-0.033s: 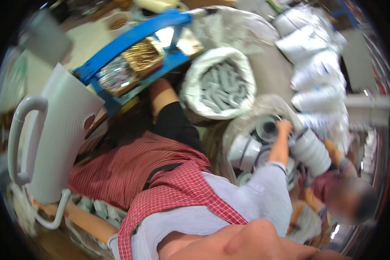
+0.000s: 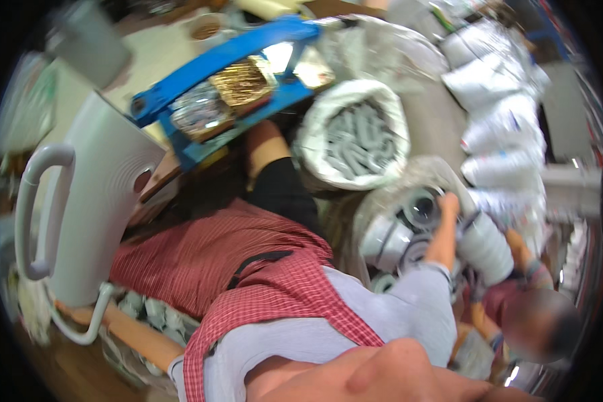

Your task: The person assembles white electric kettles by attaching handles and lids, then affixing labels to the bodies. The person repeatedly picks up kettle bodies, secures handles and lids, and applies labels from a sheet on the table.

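Little has changed: right hand [image 2: 451, 203] remains at a grey, hollow plastic-looking cylinder [image 2: 421, 204] inside a translucent plastic sack's [image 2: 430, 166] upper rim, grip unclear; left hand [image 2: 75, 313] mostly hidden, state indeterminable.

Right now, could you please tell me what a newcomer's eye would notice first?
Probably the tall white jug-shaped piece with its looped handle, large at the left. Next, the blue frame at upper middle, with gold foil and silver foil between its bars. Then the white sack of grey pieces, right of centre, above the right hand at a round grey part.
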The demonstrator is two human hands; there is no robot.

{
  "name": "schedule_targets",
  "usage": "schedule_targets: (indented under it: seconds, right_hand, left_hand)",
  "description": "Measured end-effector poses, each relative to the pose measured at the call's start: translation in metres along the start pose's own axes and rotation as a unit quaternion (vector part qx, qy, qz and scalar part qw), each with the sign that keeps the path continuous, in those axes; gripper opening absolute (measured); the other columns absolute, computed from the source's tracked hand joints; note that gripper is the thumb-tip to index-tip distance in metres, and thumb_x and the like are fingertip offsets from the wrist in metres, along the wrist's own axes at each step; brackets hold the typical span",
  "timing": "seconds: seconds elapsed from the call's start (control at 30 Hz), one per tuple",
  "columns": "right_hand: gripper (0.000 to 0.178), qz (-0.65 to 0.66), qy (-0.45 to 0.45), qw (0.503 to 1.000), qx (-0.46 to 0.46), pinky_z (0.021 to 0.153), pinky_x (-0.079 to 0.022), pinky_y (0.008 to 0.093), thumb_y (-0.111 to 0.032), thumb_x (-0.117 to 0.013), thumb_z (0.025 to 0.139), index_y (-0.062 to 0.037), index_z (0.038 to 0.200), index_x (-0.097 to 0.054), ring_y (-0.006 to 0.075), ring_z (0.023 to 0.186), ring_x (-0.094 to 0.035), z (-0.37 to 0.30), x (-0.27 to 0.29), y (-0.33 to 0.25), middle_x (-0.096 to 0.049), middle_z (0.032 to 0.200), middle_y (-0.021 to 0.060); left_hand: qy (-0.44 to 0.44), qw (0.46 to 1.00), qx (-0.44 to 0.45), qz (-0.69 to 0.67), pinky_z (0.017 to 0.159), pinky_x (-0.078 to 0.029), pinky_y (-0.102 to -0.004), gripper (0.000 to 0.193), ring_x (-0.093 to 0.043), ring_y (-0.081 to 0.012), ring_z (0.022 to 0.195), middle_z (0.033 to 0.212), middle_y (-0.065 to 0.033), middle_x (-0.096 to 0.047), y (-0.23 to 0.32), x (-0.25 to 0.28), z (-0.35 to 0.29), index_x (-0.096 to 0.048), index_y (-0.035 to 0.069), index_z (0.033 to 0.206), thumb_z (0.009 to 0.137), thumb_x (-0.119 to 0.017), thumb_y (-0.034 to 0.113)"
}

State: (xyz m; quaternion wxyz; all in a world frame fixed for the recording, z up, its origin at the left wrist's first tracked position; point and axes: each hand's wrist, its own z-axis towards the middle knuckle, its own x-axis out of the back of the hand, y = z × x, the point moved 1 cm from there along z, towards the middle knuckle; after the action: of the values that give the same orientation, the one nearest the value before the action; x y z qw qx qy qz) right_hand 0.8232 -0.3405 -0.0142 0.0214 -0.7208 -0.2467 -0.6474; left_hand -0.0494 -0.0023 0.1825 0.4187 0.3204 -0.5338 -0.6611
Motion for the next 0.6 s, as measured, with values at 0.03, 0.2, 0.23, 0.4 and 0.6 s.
schedule_targets:
  seconds: [0.03,0.2,0.23,0.4,0.6]
  right_hand:
    - [0.041,-0.002,-0.023,1.0,-0.006,0.085,-0.053,0.0507,-0.037,-0.068,0.077,-0.002,0.1,-0.071,0.0416,0.101,-0.066,-0.002,0.008,0.003,-0.068,0.106,0.024]
    - [0.072,0.077,0.007,0.987,0.142,0.091,-0.049,0.0475,-0.042,-0.074,0.063,0.0083,0.114,-0.062,0.0421,0.108,-0.063,0.006,0.092,-0.022,-0.064,0.109,0.0336]
    - [0.09,0.096,-0.058,0.98,0.165,0.099,-0.045,0.045,-0.045,-0.081,0.063,0.013,0.125,-0.05,0.0438,0.113,-0.059,-0.044,0.168,-0.08,-0.063,0.113,0.0339]
    - [0.052,0.402,-0.026,0.749,0.526,0.087,-0.046,0.0398,-0.04,-0.052,0.092,0.0045,0.118,-0.058,0.0281,0.095,-0.061,-0.172,0.274,-0.294,-0.066,0.105,0.0201]
    - [0.081,0.444,0.068,0.433,0.781,0.081,-0.05,0.0351,-0.028,-0.086,0.065,0.002,0.133,-0.056,0.0276,0.092,-0.059,-0.389,0.286,-0.458,-0.061,0.11,0.0165]
  left_hand:
    - [0.022,0.998,0.017,-0.062,0.095,-0.048,-0.036,0.047,-0.06,-0.0269,0.11,0.126,-0.0166,-0.06,-0.026,0.02,0.025,-0.051,-0.004,0.129,0.098,-0.054,0.031]
    - [-0.01,0.978,-0.139,0.158,0.097,-0.049,-0.034,0.036,-0.06,-0.0231,0.111,0.128,-0.0113,-0.059,-0.129,0.152,0.04,-0.05,0.002,0.132,0.102,-0.045,0.021]
    - [-0.016,0.984,-0.127,0.121,0.095,-0.05,-0.0342,0.035,-0.06,-0.0228,0.11,0.126,-0.0107,-0.06,-0.143,0.175,0.035,-0.051,0.003,0.131,0.103,-0.043,0.022]
    - [-0.11,0.938,0.22,-0.246,0.091,-0.053,-0.0358,0.043,-0.061,-0.0214,0.107,0.121,-0.0087,-0.062,-0.153,0.158,-0.012,-0.053,0.004,0.13,0.104,-0.041,0.037]
    - [-0.098,0.954,0.18,-0.218,0.086,-0.054,-0.0342,0.05,-0.065,-0.0217,0.1,0.115,-0.0108,-0.066,-0.126,0.148,-0.055,-0.057,0.001,0.126,0.104,-0.04,0.044]
